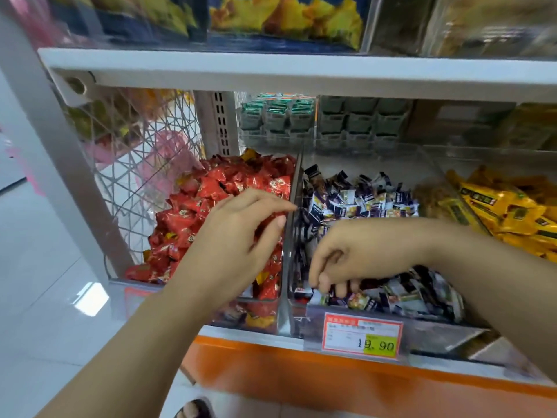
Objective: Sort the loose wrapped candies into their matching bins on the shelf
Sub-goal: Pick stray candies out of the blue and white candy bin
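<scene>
A clear bin (261,315) at the left holds red wrapped candies (211,188). The clear bin (443,331) beside it holds purple and white wrapped candies (361,202). My left hand (238,233) hovers over the red candies with its fingers loosely apart, the index finger touching the clear divider (294,188). My right hand (355,251) reaches down into the front left corner of the purple bin. Its fingers are curled among the wrappers, and a bit of red wrapper (301,292) shows at the fingertips. What they grip is hidden.
A third bin to the right holds yellow wrapped candies (512,212). A price tag (363,334) hangs on the purple bin's front. Green packs (277,116) stand behind the bins. The upper shelf board (271,70) overhangs them. A wire side panel (135,164) closes the left end.
</scene>
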`<state>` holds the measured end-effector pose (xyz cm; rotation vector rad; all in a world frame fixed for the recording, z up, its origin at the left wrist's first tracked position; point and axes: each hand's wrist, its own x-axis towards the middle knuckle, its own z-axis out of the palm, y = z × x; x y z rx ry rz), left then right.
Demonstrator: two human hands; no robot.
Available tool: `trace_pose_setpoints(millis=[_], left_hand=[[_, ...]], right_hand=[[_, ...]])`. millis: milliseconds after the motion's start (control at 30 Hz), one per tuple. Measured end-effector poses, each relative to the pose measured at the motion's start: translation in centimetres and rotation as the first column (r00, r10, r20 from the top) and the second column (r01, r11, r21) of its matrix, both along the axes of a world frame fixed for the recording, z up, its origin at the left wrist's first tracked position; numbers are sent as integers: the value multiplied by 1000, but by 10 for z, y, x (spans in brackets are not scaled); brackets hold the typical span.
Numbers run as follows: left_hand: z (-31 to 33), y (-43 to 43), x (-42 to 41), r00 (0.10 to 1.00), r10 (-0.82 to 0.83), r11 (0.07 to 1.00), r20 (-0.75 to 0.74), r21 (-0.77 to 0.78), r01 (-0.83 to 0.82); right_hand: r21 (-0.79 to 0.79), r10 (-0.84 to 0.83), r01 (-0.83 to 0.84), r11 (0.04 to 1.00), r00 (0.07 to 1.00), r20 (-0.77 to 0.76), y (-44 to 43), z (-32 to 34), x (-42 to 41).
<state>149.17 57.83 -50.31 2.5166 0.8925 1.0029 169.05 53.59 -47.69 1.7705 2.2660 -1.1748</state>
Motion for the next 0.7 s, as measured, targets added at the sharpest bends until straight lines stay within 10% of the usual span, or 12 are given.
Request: trace_pose_setpoints(millis=[133, 700], left_hand=[[0, -1, 1, 1000, 8, 1000, 8, 1, -8], [1, -1, 2, 1000, 18, 1000, -2, -6, -18]], right_hand=[[-153, 50, -39, 987, 996, 74, -1, -12, -2], [174, -380, 377, 910, 925, -20, 33, -6, 40]])
